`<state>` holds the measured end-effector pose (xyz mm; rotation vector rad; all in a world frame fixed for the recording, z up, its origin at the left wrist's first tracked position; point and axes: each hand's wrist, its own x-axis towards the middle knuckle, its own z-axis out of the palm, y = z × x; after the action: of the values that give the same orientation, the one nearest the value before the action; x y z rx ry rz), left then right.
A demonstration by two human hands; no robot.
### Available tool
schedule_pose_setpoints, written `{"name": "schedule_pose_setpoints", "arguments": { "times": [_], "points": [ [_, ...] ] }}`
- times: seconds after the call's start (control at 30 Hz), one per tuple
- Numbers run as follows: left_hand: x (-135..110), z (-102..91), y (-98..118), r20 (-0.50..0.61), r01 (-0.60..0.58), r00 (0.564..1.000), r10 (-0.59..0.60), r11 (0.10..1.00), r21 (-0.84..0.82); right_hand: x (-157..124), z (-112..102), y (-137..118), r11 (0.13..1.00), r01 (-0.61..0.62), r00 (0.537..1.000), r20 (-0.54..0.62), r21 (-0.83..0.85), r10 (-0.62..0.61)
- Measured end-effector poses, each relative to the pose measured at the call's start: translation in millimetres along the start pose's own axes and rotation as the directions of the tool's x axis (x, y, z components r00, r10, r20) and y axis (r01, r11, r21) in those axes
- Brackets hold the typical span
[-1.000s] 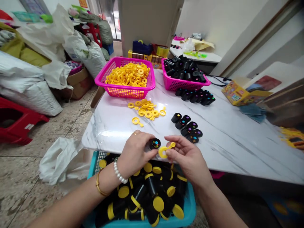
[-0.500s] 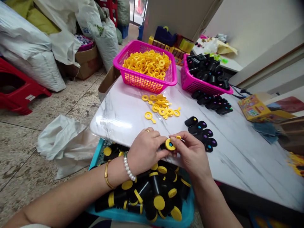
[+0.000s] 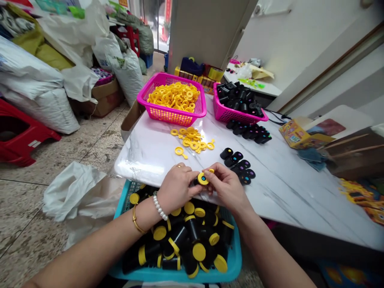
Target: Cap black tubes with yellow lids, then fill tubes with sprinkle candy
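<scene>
My left hand (image 3: 177, 183), wearing a ring and a pearl bracelet, is closed around a small black cylinder, mostly hidden by the fingers. On its end sits a yellow ring cap (image 3: 203, 179) with a blue dot showing in the centre. The fingers of my right hand (image 3: 228, 185) pinch this cap at its small tab. Both hands are at the table's near edge, above a blue basket (image 3: 237, 256) of black cylinders with yellow lids (image 3: 199, 252). Loose yellow ring caps (image 3: 192, 138) lie beyond my hands, and several black cylinders (image 3: 239, 165) lie to the right.
A pink basket (image 3: 172, 119) of yellow caps and another pink basket (image 3: 237, 117) of black cylinders stand at the back of the marble-patterned table (image 3: 288, 200). A yellow carton (image 3: 295, 134) is farther right. White sacks (image 3: 39, 88) and a red stool (image 3: 27, 132) occupy the floor at left.
The camera view has tilted up and shifted right, so things appear farther left. My hands keep the same hold on the cylinder and cap, with little visible change.
</scene>
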<state>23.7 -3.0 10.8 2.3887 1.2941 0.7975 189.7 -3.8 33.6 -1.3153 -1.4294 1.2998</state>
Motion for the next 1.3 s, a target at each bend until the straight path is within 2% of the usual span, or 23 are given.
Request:
{"name": "schedule_pose_setpoints", "arguments": {
  "times": [0.1,0.23,0.53,0.77,0.97,1.03,1.1,1.17,1.23,1.3],
  "points": [
    [1,-0.1,-1,-0.006,-0.016,1.000,0.016,1.000,-0.001,2,-2,1,0.999,0.032,0.999,0.006,-0.001,-0.032],
    [1,0.5,-1,-0.013,-0.027,1.000,0.027,1.000,-0.007,2,0,3,1.000,0.012,1.000,-0.019,0.019,-0.011],
    [1,0.1,0,-0.018,-0.020,1.000,0.020,1.000,0.010,1,3,2,0.995,0.043,0.997,-0.061,-0.092,-0.049],
    [-2,-1.5,0,-0.008,-0.021,1.000,0.022,0.999,0.042,1,3,-1,0.989,0.016,1.000,0.010,-0.144,-0.014],
    [-2,-0.6,1,0.024,-0.009,1.000,0.007,0.999,0.053,0,5,-2,0.982,0.015,0.999,-0.044,-0.188,-0.023],
    [-2,-3.7,3,0.023,-0.011,1.000,0.010,0.999,0.050,1,4,-2,0.980,0.019,0.999,-0.026,-0.196,-0.025],
    [-2,-10.5,5,0.042,0.003,0.999,-0.004,1.000,0.017,1,2,-3,0.980,0.007,1.000,0.012,-0.201,-0.005],
    [0,-18.8,8,0.110,0.047,0.993,-0.037,0.995,-0.086,2,0,-3,0.981,-0.023,0.999,0.043,-0.192,0.032],
    [4,-24.8,10,0.204,0.144,0.974,-0.094,0.959,-0.244,2,0,-2,0.986,-0.068,0.995,0.059,-0.155,0.078],
    [9,-25.7,10,0.284,0.277,0.943,-0.173,0.881,-0.384,1,1,0,0.989,-0.112,0.991,0.061,-0.097,0.118]
  ]
}}
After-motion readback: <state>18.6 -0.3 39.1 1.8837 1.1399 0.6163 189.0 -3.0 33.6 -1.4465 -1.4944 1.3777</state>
